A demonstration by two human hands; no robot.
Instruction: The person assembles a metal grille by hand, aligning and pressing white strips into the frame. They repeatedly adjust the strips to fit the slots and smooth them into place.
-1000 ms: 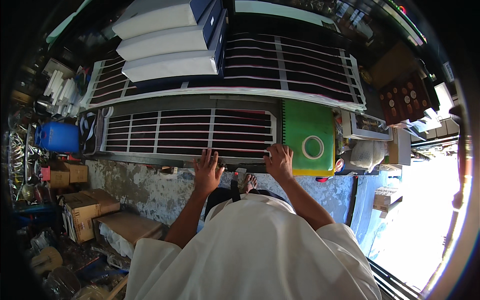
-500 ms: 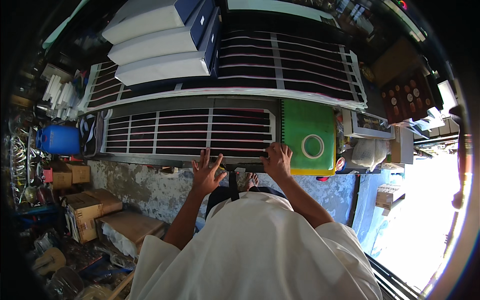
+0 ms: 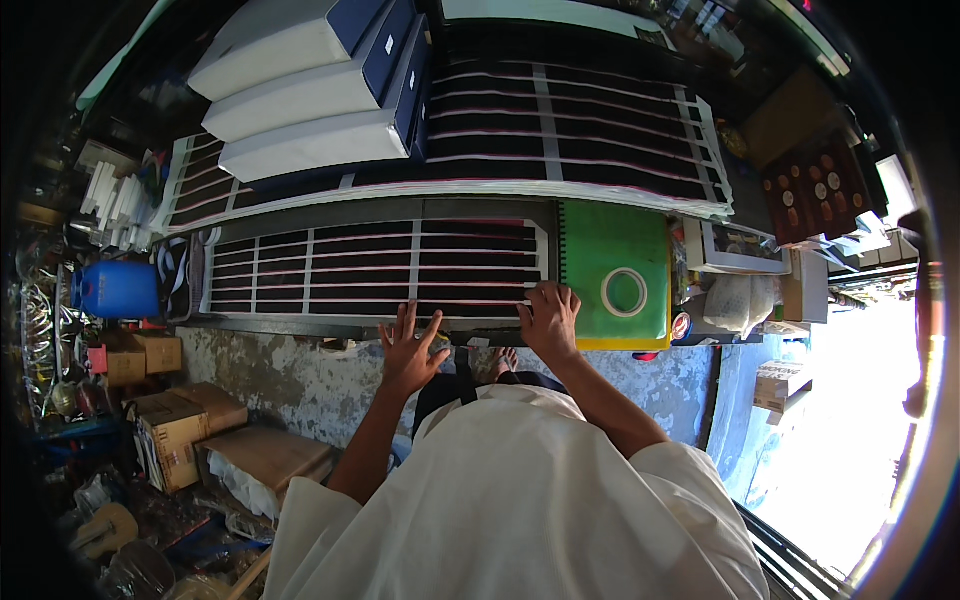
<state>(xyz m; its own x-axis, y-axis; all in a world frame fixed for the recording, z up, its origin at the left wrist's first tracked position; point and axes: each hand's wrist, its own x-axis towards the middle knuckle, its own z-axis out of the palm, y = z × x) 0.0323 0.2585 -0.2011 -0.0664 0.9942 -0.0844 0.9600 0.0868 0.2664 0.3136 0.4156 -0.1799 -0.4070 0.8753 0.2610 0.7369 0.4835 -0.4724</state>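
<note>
Neither hand has a closed grip on anything. Left hand (image 3: 408,350) is open with fingers spread and pointing up toward the near edge of the bench (image 3: 300,327), hovering just off it over the floor — whether the fingertips touch the edge cannot be told. Right hand (image 3: 549,318) lies palm down, fingers loosely together, on the near right corner of the striped panel (image 3: 370,268), a dark sheet crossed by pale bands and white dividers, lying flat along the front of the bench. Just right of that hand sits a green notebook (image 3: 615,250) with a ring of tape (image 3: 626,292) on top. Both forearms come up from the white-clad body, elbows bent.

Against the frame a second ago, the left hand has drawn back — then it lay flat on the panel's front edge, now it is lifted and splayed below it. The right hand has stayed at the same corner.
</note>
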